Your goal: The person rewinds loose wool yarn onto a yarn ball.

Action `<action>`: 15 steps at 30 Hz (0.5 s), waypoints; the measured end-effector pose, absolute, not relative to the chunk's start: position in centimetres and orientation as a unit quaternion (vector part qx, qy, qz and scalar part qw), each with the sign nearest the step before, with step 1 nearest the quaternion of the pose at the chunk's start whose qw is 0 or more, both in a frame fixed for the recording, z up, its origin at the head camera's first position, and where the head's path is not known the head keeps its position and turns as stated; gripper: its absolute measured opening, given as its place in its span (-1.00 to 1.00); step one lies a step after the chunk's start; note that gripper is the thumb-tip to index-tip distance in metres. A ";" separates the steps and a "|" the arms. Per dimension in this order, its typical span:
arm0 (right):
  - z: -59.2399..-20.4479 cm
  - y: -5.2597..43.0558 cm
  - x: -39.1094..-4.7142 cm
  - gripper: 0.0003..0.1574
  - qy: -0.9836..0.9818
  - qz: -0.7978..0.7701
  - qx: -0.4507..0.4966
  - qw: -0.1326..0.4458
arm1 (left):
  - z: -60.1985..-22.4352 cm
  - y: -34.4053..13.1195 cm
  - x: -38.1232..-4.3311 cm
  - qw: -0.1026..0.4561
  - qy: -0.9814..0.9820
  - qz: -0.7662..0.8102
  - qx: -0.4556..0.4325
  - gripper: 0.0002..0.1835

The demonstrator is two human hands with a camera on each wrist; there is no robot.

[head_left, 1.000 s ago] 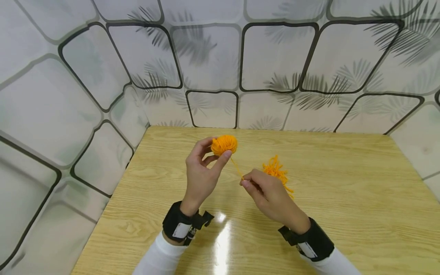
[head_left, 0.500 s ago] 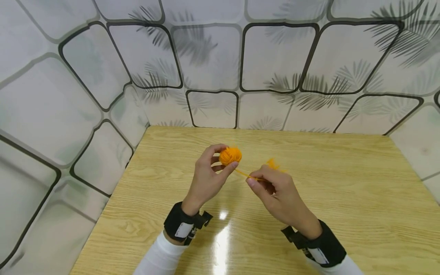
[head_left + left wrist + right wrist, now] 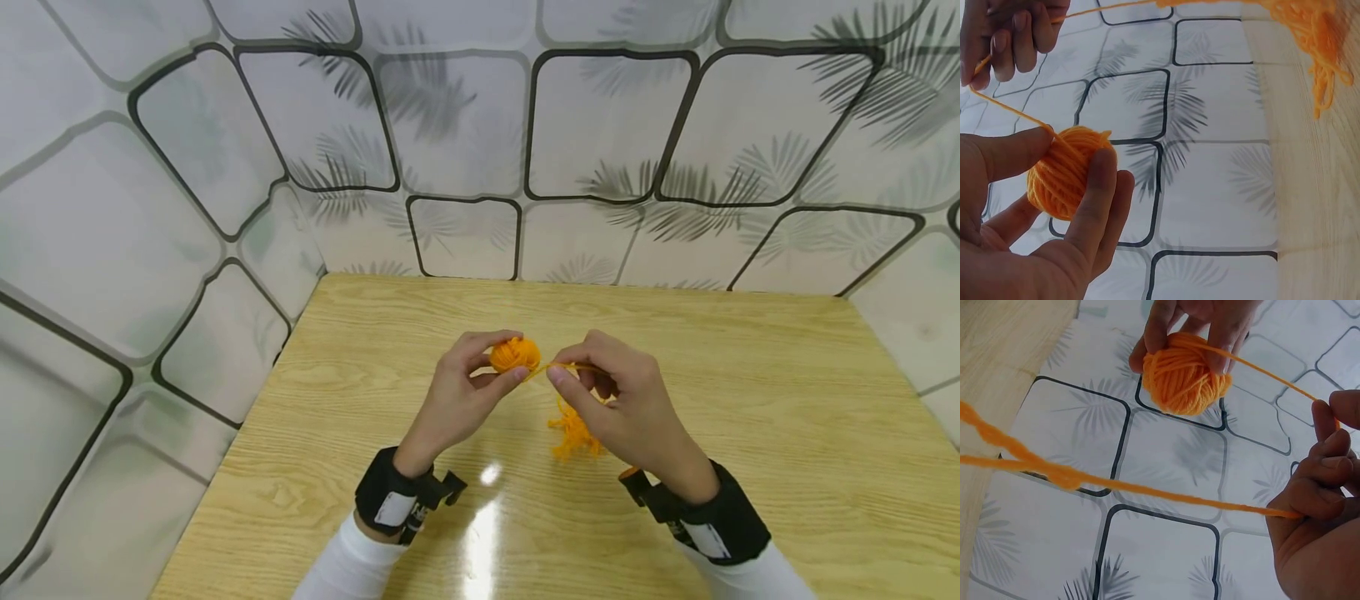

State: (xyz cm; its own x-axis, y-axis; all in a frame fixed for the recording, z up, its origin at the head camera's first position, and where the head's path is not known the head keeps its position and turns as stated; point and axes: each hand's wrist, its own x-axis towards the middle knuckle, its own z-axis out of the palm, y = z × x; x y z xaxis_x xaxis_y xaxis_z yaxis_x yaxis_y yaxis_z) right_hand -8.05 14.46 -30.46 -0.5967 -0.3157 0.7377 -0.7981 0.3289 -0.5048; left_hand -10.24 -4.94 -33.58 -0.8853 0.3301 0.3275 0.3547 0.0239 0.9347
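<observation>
The ball of orange yarn (image 3: 515,356) is held in the left hand (image 3: 467,390), raised above the worktop (image 3: 810,417) and left of the right hand (image 3: 633,404). The left fingers (image 3: 1090,206) are curled round the ball, with the thumb on one side and the other fingers on the opposite side. The windings are wrapped in several directions.

A single strand (image 3: 1266,374) runs from the ball to the right hand. The right thumb and forefinger pinch this strand just beside the ball; the remaining right fingers (image 3: 1319,497) are curled towards the palm. In the right wrist view, a length of yarn (image 3: 1197,500) leaves the curled fingers and extends towards the opposite edge, where it meets a second piece.

A loose cluster of yarn (image 3: 576,437) appears below the right hand in the head view, its loops and ends spread irregularly. Whether it rests on the worktop cannot be determined.

Each wrist carries a black strap (image 3: 712,517) with a white label, above a white sleeve (image 3: 352,560). The worktop has a pale wood grain and shows a bright reflection between the forearms. Behind it stands a wall covering (image 3: 465,125) with dark block outlines and grey palm leaves.
</observation>
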 end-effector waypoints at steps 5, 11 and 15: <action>-30.8 14.9 -9.3 -0.71 -0.780 0.451 0.350 0.257 | -33.6 -5.2 -10.0 -0.044 -0.701 -0.664 -0.257 -0.61; -30.9 15.3 -10.5 -0.77 -0.784 0.464 0.343 0.230 | -33.5 -5.2 -9.6 -0.078 -0.693 -0.661 -0.276 -0.59; -30.7 15.4 -11.1 -0.82 -0.786 0.470 0.341 0.212 | -33.5 -5.3 -9.3 -0.080 -0.693 -0.655 -0.290 -0.58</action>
State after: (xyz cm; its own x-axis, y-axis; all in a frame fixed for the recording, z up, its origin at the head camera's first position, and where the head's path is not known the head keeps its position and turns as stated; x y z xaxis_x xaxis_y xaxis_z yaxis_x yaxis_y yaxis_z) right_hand -11.09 15.41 -30.70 -0.6781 -0.3369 0.6532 -0.7348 0.3252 -0.5952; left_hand -9.28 -5.26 -33.45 -0.8195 0.5060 0.2690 0.2973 -0.0258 0.9544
